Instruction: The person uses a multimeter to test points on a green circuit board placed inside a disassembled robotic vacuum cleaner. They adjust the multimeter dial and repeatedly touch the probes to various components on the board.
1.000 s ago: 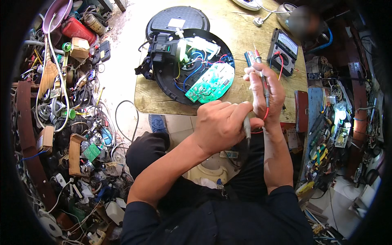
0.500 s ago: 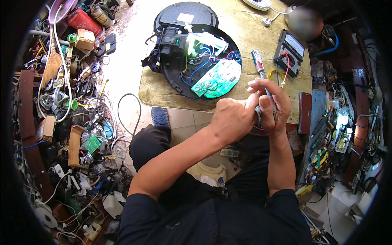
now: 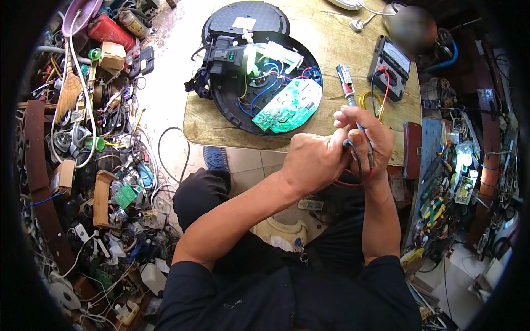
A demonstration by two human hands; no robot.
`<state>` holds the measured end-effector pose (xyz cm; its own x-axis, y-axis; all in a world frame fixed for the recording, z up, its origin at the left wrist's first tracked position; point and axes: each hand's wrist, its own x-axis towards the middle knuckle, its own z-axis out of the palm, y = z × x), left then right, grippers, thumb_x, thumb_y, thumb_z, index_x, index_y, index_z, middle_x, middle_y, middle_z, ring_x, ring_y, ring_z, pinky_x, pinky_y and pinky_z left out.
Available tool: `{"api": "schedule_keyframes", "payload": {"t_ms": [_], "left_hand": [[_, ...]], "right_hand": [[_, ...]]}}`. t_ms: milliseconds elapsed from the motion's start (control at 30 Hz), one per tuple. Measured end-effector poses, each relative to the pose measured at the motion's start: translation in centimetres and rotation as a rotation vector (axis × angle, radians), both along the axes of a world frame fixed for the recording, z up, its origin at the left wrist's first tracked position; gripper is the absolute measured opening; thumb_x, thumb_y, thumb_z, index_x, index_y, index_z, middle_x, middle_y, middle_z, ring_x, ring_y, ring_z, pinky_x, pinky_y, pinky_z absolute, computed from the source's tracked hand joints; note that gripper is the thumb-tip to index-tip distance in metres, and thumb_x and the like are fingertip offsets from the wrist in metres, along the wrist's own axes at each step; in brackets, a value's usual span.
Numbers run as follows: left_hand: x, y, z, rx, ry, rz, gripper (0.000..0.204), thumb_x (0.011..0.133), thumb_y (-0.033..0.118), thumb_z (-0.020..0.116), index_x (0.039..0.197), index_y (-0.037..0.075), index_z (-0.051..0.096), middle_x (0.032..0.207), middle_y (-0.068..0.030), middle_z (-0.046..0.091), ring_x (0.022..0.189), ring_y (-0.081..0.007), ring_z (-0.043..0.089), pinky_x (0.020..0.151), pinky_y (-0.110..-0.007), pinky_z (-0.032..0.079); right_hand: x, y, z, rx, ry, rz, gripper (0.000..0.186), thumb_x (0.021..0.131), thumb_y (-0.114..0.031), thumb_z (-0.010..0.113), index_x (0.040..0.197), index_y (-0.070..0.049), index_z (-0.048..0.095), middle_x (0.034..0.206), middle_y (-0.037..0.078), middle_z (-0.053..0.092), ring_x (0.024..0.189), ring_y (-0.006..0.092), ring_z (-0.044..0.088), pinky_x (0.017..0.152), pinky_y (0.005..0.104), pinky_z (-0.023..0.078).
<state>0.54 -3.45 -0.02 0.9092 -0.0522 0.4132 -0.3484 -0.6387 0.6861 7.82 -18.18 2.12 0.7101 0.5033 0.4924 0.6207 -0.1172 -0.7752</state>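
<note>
My left hand [image 3: 312, 160] is closed round a dark-cabled test probe [image 3: 348, 144], pressed against my right hand [image 3: 375, 138] near the wood-grain table's front edge. My right hand grips a second test probe [image 3: 350, 100], which points up toward a small red, white and blue object [image 3: 343, 73]; I cannot tell whether they touch. Just left of them lies an opened round black housing [image 3: 223, 113] with a green circuit board [image 3: 287, 105], coloured wires and a black module [image 3: 226, 55]. Right of them is an analogue meter [image 3: 391, 63] with leads plugged in.
A round black cover [image 3: 265, 19] lies behind the housing on the table [image 3: 337, 38]. A blurred round metal object [image 3: 408, 27] is at the back right. Piles of wires, boxes and parts [image 3: 110, 220] crowd the left, tools [image 3: 433, 212] the right. My legs are below the table.
My hands have shifted right and drawn close together. The upper probe's end now lines up with the small object on the table. Its dark cable now loops visibly below my fingers.
</note>
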Motion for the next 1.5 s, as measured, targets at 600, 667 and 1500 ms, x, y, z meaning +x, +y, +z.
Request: {"api": "schedule_keyframes", "payload": {"t_ms": [600, 667, 1500], "left_hand": [[-0.3, 0.1, -0.2, -0.067, 0.023, 0.016, 0.02, 0.096, 0.022, 0.066, 0.097, 0.003, 0.06, 0.058, -0.013, 0.062, 0.052, -0.0304, 0.067, 0.048, -0.044, 0.049], [-0.3, 0.1, -0.2, -0.071, 0.021, 0.012, 0.019, 0.095, 0.021, 0.067, 0.096, 0.003, 0.06, 0.057, -0.0129, 0.061, 0.052, -0.0308, 0.067, 0.048, -0.044, 0.049], [0.7, 0.7, 0.0, -0.176, 0.104, 0.06, 0.01, 0.092, 0.013, 0.065, 0.092, 0.003, 0.061, 0.058, -0.0125, 0.061, 0.051, -0.03, 0.066, 0.048, -0.043, 0.05]], "right_hand": [[-0.4, 1.2, 0.7, 0.006, 0.124, 0.002, 0.03, 0.101, -0.018, 0.064, 0.118, 0.006, 0.07, 0.096, 0.019, 0.077, 0.084, 0.0255, 0.077, 0.075, 0.0332, 0.059], [-0.4, 1.5, 0.7, 0.025, 0.134, 0.0, 0.031, 0.101, -0.018, 0.065, 0.119, 0.006, 0.07, 0.096, 0.019, 0.077, 0.083, 0.0249, 0.077, 0.075, 0.0332, 0.058], [0.1, 3.5, 0.3, 0.08, 0.382, -0.022, 0.046, 0.102, -0.032, 0.067, 0.128, 0.007, 0.064, 0.096, 0.02, 0.073, 0.08, 0.0208, 0.068, 0.074, 0.0339, 0.056]]}}
